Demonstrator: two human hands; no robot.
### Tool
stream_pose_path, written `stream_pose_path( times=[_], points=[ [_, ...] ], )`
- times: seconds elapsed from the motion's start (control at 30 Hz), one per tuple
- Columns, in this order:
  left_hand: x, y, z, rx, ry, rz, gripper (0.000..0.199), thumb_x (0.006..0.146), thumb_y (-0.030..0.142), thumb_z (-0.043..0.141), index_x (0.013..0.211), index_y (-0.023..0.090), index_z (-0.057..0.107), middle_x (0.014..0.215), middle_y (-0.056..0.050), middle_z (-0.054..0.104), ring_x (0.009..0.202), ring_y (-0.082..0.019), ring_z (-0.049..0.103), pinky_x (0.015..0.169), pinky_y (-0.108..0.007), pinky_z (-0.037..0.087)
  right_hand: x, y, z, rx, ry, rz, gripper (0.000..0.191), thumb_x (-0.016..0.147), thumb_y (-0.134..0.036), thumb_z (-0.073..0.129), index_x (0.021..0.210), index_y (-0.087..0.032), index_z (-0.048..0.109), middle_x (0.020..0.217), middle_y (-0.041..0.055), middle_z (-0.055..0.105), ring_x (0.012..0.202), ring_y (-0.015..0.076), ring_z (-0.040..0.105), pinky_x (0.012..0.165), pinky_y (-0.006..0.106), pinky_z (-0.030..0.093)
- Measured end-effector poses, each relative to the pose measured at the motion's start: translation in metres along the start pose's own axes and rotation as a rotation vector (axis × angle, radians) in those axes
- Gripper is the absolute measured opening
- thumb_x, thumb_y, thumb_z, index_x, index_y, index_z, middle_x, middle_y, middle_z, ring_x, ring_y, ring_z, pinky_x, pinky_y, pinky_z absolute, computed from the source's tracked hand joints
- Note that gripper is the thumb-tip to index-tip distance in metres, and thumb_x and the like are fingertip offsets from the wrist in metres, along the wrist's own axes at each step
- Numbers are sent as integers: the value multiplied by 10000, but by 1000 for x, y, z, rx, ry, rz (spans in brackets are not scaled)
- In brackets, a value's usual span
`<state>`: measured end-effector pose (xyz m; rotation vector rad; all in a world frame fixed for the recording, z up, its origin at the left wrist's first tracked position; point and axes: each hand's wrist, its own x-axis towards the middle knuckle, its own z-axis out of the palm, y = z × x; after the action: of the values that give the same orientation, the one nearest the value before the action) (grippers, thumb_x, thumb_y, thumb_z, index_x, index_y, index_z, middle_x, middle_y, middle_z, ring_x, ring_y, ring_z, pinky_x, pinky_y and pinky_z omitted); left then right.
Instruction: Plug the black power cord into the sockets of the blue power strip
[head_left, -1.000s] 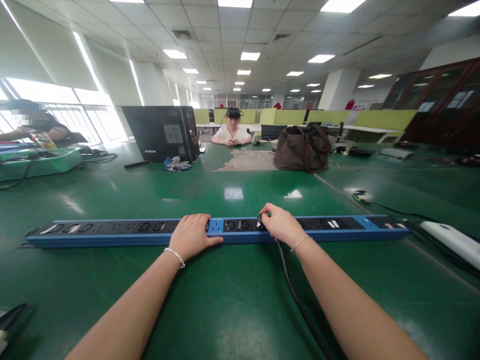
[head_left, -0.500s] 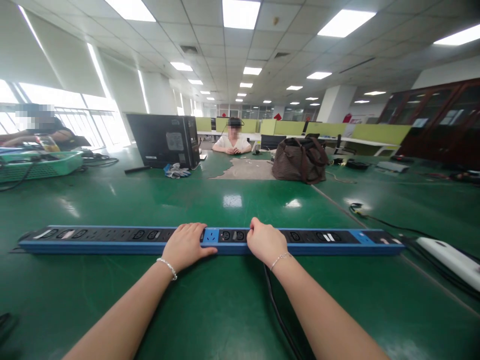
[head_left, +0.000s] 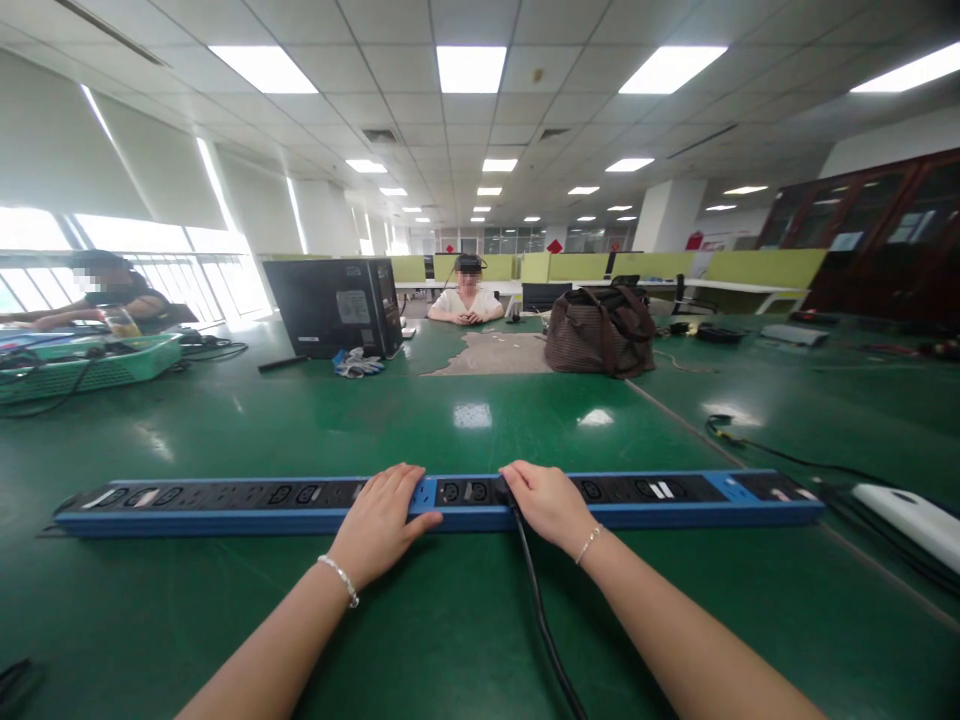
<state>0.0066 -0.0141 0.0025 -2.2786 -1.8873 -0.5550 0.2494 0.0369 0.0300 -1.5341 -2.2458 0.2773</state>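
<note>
A long blue and black power strip (head_left: 247, 520) lies flat across the table in front of me, its top lined with several sockets. My left hand (head_left: 382, 520) rests over the strip just left of the blue socket. Its fingers reach across the top and the thumb lies along the near side, gripping it. My right hand (head_left: 551, 505) is closed around a black plug (head_left: 504, 490) at a socket right of centre. Fingers hide most of the plug, so how deep it sits is unclear. From it a black cable (head_left: 541, 610) runs toward me off the table's near side.
A black computer case (head_left: 330, 305), gloves (head_left: 358, 363) and a brown bag (head_left: 600, 330) stand farther back on the green table (head_left: 225, 610). Left is a green basket (head_left: 135, 365); right, a white device (head_left: 907, 520) with cables. Two people sit beyond, one opposite, one left.
My right hand has turned and shifted slightly right, so the plug and the cable leaving it now show. My left hand stays on the strip. The view has tilted up a little.
</note>
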Motion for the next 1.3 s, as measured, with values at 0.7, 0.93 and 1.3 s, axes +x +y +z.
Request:
stream_pose_path(
  times=[0.7, 0.93, 1.3],
  points=[
    [83, 155, -7, 77, -259, -271, 289, 827, 278, 382, 987, 99, 543, 907, -186, 680, 886, -262, 662, 714, -342, 484, 0, 35, 28, -335, 295, -48, 176, 882, -232, 416, 851, -210, 588, 890, 43, 658, 903, 185, 527, 776, 304, 284],
    [94, 144, 0, 96, -231, -232, 265, 826, 244, 359, 972, 135, 551, 879, -152, 688, 871, -256, 662, 712, -350, 486, 13, 36, 33, -323, 317, -44, 177, 882, -225, 417, 851, -204, 590, 876, 47, 655, 895, 189, 524, 774, 312, 278],
    [104, 133, 2, 65, -286, -165, 315, 808, 264, 358, 984, 145, 590, 886, -160, 692, 882, -263, 660, 733, -370, 489, 13, 39, 35, -277, 349, -60, 185, 862, -188, 433, 887, -207, 615, 886, 34, 666, 902, 178, 532, 799, 296, 284]
  ],
)
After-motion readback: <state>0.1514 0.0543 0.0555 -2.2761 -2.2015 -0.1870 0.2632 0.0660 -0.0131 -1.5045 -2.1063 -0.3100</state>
